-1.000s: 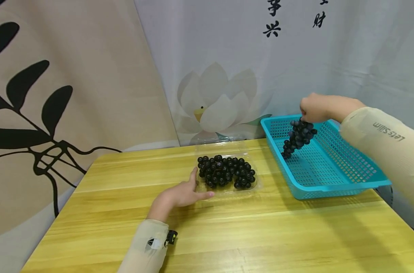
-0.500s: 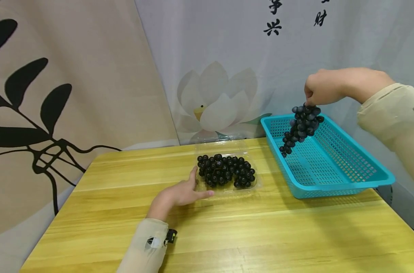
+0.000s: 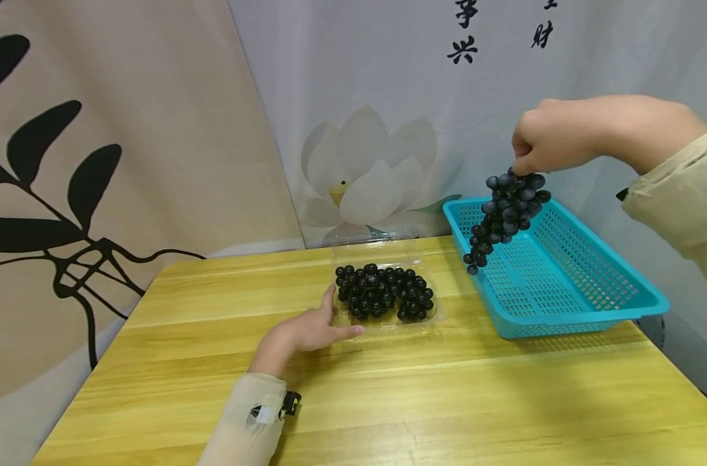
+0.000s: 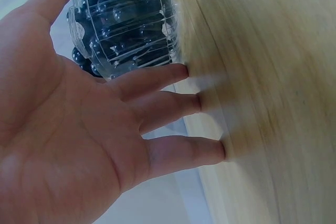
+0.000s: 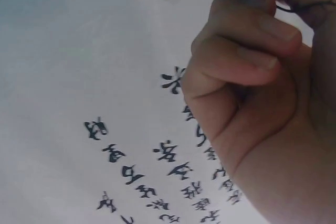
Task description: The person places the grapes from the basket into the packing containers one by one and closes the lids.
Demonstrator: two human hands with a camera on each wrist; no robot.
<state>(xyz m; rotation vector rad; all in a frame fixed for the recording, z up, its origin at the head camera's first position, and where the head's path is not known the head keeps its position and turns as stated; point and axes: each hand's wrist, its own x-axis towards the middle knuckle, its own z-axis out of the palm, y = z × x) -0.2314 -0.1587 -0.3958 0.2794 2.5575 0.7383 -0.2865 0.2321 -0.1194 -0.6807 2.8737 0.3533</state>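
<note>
Best hold the grape bunch [image 3: 507, 204], pinched in the right hand [image 3: 550, 136] at upper right, clear of the basket [image 3: 586, 320], left hand [image 3: 314, 329] spread beside the central box [image 3: 391, 326].

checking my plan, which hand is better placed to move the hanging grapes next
Probably the right hand: it pinches the hanging grapes near their top. The left hand holds none, spread open beside the clear container.
</note>
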